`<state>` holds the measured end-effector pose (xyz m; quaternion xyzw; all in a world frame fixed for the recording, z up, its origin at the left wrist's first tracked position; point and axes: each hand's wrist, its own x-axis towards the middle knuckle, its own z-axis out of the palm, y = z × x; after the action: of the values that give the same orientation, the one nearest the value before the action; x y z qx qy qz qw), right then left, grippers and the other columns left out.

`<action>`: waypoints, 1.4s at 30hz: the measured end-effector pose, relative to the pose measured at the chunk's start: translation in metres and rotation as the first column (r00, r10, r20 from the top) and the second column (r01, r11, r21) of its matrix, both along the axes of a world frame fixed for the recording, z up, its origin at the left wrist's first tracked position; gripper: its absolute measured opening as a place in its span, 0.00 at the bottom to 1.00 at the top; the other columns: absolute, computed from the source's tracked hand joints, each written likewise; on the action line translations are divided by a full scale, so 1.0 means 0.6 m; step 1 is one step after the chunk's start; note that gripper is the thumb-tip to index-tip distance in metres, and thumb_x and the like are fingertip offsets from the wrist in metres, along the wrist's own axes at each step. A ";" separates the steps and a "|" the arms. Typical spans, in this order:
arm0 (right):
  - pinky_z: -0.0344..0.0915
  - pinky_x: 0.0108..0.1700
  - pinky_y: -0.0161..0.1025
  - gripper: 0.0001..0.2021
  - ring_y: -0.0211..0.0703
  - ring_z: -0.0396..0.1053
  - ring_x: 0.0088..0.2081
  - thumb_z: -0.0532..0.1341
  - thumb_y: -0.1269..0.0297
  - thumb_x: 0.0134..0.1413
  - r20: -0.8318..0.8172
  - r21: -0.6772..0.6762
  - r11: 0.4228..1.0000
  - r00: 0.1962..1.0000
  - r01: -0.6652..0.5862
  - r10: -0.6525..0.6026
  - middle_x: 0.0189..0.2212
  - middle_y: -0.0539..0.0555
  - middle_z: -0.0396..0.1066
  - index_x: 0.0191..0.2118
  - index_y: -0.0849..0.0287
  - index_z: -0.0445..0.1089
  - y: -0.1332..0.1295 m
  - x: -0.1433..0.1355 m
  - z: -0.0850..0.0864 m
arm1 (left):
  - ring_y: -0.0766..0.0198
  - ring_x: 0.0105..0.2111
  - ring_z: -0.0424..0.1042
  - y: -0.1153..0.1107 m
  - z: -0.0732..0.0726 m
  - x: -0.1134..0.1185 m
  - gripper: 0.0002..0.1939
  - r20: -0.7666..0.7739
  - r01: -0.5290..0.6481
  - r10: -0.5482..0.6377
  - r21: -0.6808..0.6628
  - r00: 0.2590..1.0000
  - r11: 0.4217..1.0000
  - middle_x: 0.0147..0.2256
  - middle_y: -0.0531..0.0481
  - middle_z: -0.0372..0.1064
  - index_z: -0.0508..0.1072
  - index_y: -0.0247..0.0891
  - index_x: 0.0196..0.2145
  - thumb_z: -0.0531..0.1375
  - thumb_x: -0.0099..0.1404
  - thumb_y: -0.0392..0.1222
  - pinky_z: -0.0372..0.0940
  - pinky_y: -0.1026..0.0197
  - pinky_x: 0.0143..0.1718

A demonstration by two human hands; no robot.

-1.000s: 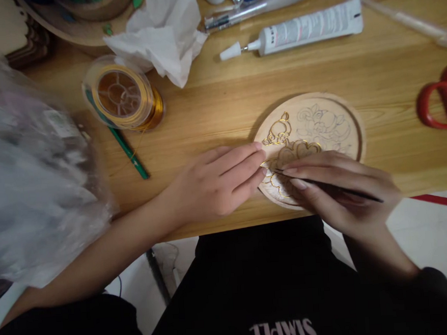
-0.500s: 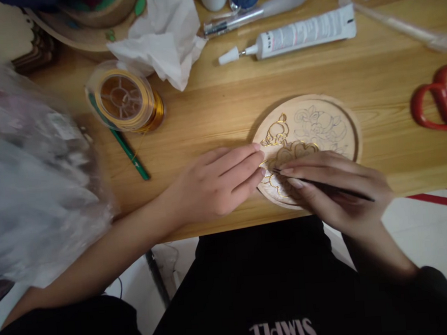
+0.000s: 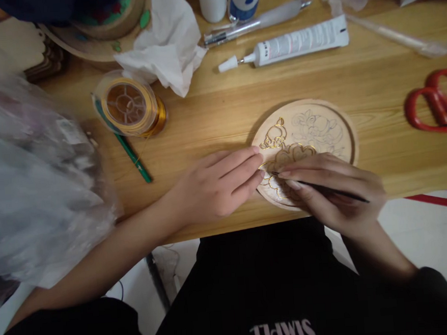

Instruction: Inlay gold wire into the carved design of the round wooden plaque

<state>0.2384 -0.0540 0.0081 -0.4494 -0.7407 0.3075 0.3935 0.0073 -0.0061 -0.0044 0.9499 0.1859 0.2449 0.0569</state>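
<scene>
A round wooden plate (image 3: 257, 134) with a raised rim lies near the table's front edge. Gold wire (image 3: 302, 146) traces flower shapes over part of the pencil drawing (image 3: 320, 127) on it. My right hand (image 3: 343, 189) is closed around black tweezers (image 3: 336, 191), whose tips touch down among the wire outlines at the plate's lower left. From the left, my left hand (image 3: 220, 183) reaches over with its fingers stretched out, fingertips resting on the plate's left side close to the tweezer tips. Part of the pattern is hidden under my right hand.
Left of the plate stands a spool of gold wire (image 3: 131, 105) beside a green pencil (image 3: 134, 158). Behind lie a glue tube (image 3: 302, 42), a pen (image 3: 237, 31) and crumpled tissue (image 3: 169, 43). Red-handled scissors (image 3: 429, 104) are at right, a plastic bag (image 3: 44, 175) at left.
The view has shifted slightly, so the table items sit a little lower. My right hand and the tweezers have moved slightly left; my left hand stays on the plate.
</scene>
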 end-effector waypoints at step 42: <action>0.77 0.46 0.40 0.14 0.45 0.78 0.45 0.61 0.71 0.60 0.356 0.028 0.994 0.931 -0.103 0.087 0.46 0.56 0.78 0.51 0.56 0.73 0.026 0.031 0.045 | 0.51 0.50 0.73 0.044 -0.006 -0.012 0.14 0.078 0.076 -0.073 -0.034 0.994 0.997 0.48 0.37 0.74 0.73 0.34 0.48 0.55 0.65 0.32 0.72 0.49 0.46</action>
<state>0.2573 -0.0387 0.0353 -0.4517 -0.8272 0.2230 0.2489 0.0002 0.0203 -0.0080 0.9448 0.1525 0.2755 0.0907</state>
